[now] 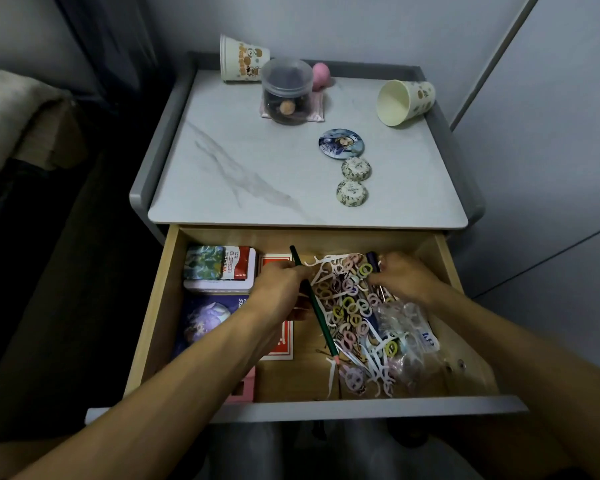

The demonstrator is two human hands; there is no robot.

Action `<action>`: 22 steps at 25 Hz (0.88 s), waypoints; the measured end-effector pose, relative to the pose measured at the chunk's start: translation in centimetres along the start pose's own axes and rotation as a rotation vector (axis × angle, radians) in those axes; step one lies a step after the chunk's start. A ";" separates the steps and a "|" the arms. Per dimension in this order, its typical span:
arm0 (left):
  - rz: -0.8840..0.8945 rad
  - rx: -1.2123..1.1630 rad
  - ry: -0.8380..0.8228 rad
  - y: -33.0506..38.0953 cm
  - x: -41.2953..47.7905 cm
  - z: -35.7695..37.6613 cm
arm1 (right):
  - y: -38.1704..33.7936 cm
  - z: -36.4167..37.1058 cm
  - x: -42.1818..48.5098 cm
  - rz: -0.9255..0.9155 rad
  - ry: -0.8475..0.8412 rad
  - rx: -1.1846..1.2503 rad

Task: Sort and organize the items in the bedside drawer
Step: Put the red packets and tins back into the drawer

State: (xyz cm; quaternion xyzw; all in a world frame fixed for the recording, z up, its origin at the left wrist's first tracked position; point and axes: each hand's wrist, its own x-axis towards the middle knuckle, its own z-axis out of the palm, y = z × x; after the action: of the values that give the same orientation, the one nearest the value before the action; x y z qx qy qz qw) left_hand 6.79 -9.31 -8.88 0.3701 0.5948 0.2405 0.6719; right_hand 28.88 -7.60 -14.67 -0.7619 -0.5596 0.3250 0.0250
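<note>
Open drawer [326, 408]: heap of hair ties [352, 308] and floss picks [330, 375] fills its right side. My left hand [281, 282] curls round a green pencil [321, 323] mid-drawer. My right hand [404, 275] is on the heap's far edge, grip can't tell. Far: cups [406, 102] on the top [239, 174].

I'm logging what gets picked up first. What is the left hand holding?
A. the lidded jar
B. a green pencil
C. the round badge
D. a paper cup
B: the left hand has its fingers curled round the green pencil, which slants across the open drawer.
</note>
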 end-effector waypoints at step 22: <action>-0.007 -0.001 -0.008 0.3 -0.4 -0.2 | -0.4 -0.8 -0.4 0.110 0.163 0.147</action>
State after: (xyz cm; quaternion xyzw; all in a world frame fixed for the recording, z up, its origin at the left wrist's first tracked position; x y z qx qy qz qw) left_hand 6.57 -9.39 -8.36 0.3689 0.5931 0.2370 0.6753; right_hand 28.86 -7.57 -13.71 -0.8114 -0.4878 0.3032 0.1084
